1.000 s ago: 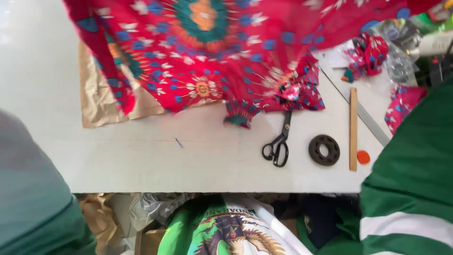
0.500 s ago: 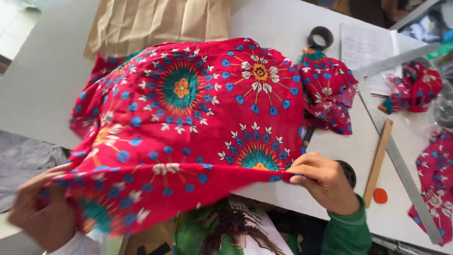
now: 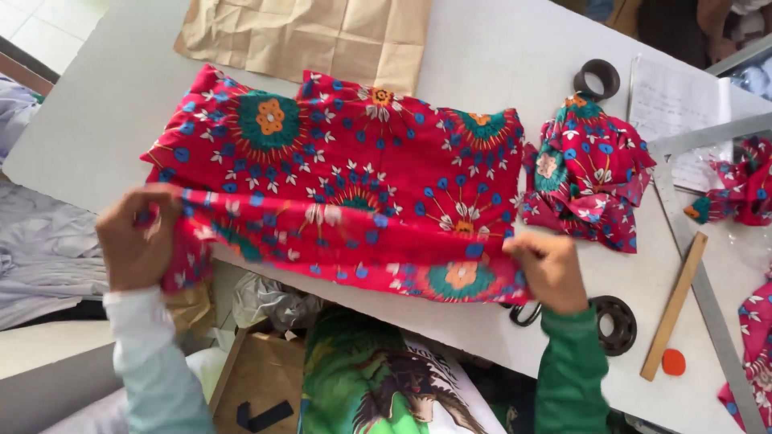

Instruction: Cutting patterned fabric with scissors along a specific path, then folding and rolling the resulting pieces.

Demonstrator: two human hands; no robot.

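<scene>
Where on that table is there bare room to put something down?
Bare table lies between the brown paper and the dark ring, and along the left edge beside the red cloth. The right side is crowded: bundled cloth, notebook, wooden stick, metal ruler.

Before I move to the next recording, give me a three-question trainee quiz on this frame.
1. True or false: both hands grip the near edge of the red cloth.
2. What lies beyond the cloth, at the table's far side? A) brown paper B) a blue towel C) a plate
3. What small round thing lies by the wooden stick?

Key:
1. True: left hand, right hand.
2. A, brown paper.
3. An orange disc.
</scene>
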